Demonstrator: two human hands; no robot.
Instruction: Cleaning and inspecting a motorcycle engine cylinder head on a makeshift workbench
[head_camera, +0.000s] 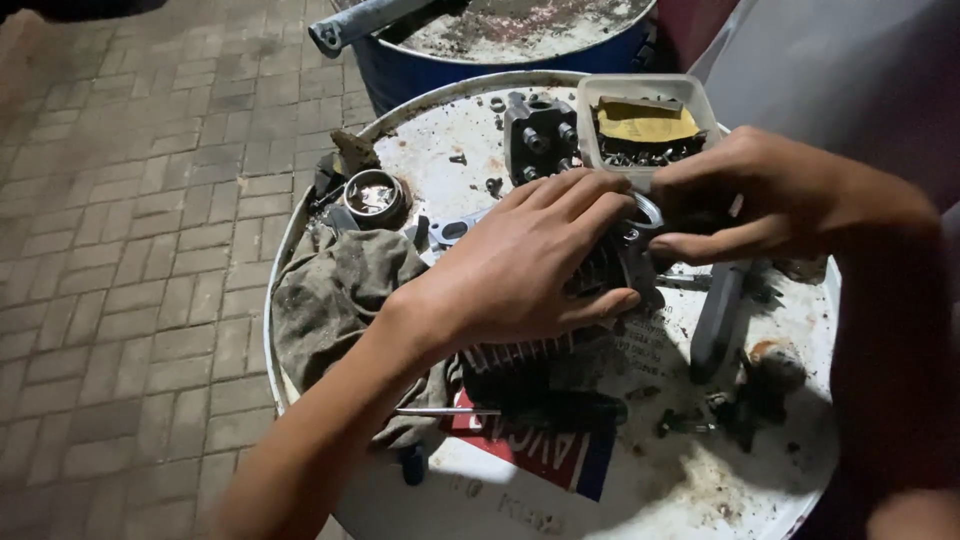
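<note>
While your left hand (520, 270) lies spread over the finned engine cylinder (600, 275), fingers curled across its top and thumb pressing its near side, your right hand (770, 200) closes finger and thumb on a small metal ring (648, 210) at the cylinder's upper edge. The cylinder rests at the middle of a white drum lid (700, 480) that serves as a bench, its cooling fins showing just below your left palm.

Keep the left hand bearing down so the cylinder cannot rock, and work the ring squarely rather than at a tilt; whether it is seated or loose cannot be told from here. Light is poor, so feel for an even fit.

Left of the cylinder lies a crumpled grey rag (335, 290), and beyond that a small round metal cup (373, 195). Behind the cylinder stand a dark engine casting (538, 135) and a clear plastic tub (650, 120) of small parts. Right of the cylinder lies a dark tool handle (715, 320); nearer you, a screwdriver (480, 411) rests across a red and blue label (540, 450). Loose bolts lie scattered around, so mind your elbows.
</note>
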